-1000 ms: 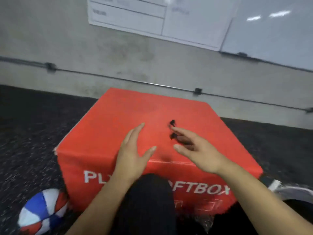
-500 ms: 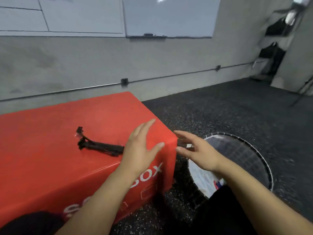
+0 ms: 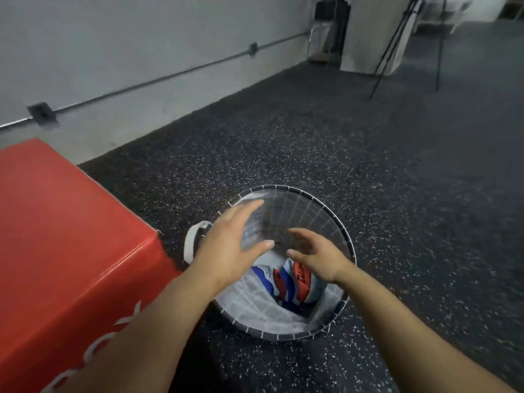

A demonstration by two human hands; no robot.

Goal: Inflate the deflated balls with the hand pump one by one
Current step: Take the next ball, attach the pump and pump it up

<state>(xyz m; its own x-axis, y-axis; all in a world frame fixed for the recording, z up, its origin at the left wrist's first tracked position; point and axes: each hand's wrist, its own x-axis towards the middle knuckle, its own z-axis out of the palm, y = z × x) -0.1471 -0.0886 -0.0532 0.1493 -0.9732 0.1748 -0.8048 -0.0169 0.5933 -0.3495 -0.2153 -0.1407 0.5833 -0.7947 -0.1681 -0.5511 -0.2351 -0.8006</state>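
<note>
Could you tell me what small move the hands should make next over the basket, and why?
Probably lower both hands into the mesh basket and grip a deflated ball. The left hand and right hand hover open and empty above its rim, and the crumpled red, white and blue balls lie at the bottom.

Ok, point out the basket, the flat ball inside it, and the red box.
basket point(image 3: 338, 222), head view, far right rim.
flat ball point(image 3: 286, 285), head view, red and blue panels.
red box point(image 3: 56, 222), head view, top face.

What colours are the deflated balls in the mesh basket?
Red, white and blue panels on the deflated balls, seen in the head view inside the basket.
</note>
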